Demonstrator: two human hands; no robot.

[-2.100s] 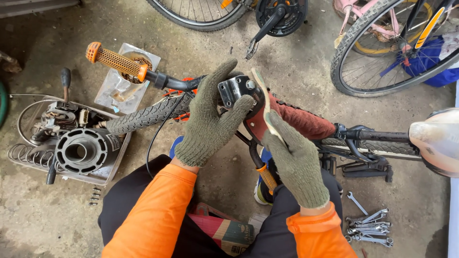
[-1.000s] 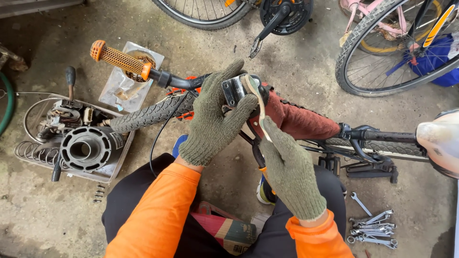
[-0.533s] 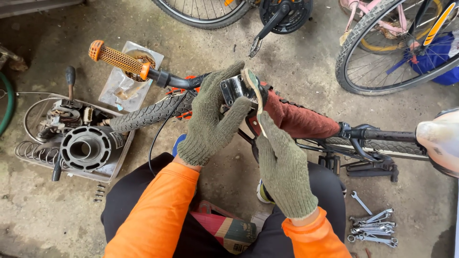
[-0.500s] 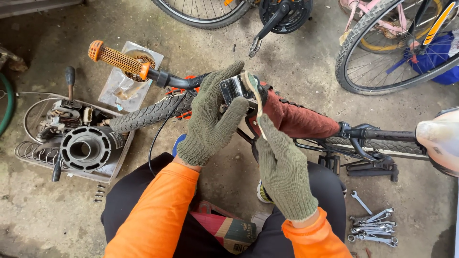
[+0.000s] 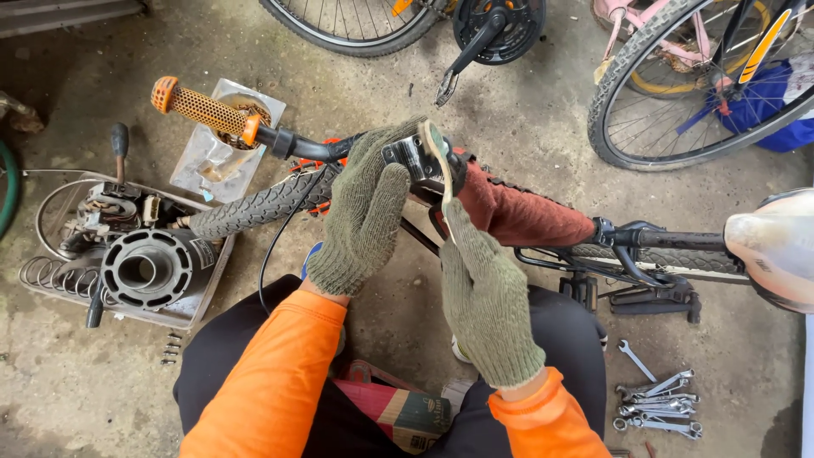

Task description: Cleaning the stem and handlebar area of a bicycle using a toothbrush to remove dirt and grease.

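Green knit gloves on both hands, orange sleeves; head view, looking down.

Left hand (image 5: 363, 216): wrapped over the black stem clamp (image 5: 411, 159) at the middle of the bicycle handlebar (image 5: 309, 148), fingers curled round it.

Right hand (image 5: 485, 297): fingers narrowed onto a thin pale strip (image 5: 440, 161) that runs up against the clamp, just beside the left hand.

Handlebar: black, lying across the lap; orange mesh grip (image 5: 203, 108) at its far-left end.

Tyre (image 5: 254, 208): knobbly, grey, under the handlebar, left of the hands.

Frame tube (image 5: 517, 216): rust-red, to the right of the clamp.

Engine cylinder (image 5: 148, 271): black, finned, on a tray at left.

Spanners (image 5: 661, 403): loose heap on the concrete floor (image 5: 526, 119), lower right.

Bicycle wheels (image 5: 678, 93): standing at top.
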